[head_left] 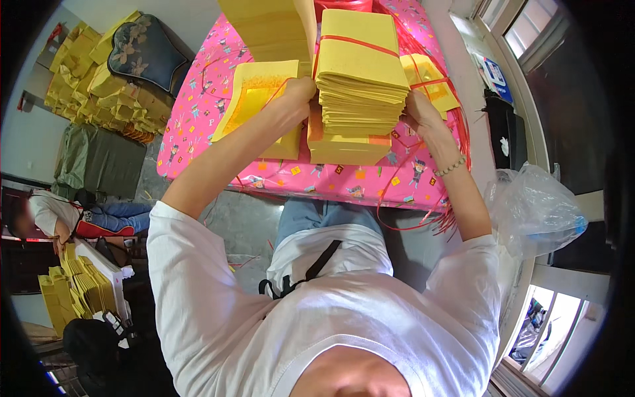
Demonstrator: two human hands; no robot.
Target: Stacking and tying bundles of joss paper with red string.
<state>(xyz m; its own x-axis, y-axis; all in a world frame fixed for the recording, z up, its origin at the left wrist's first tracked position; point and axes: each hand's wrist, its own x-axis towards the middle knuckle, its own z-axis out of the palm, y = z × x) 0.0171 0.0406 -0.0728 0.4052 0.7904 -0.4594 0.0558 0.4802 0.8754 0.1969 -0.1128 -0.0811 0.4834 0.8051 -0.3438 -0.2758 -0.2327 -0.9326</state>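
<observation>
You have one thin red plastic strap (360, 45) across the thick yellow paper stack (362, 83) above the pink cartoon-patterned tabletop (264, 175), apparently not yet fastened, your left hand (301, 91) and right hand (421, 111) flanking the stack, fingers too hidden to tell their grasp.

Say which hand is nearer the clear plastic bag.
Right: the right hand is left of the bag, beside the tied yellow stack; the left hand is across the stack, farther away.
</observation>
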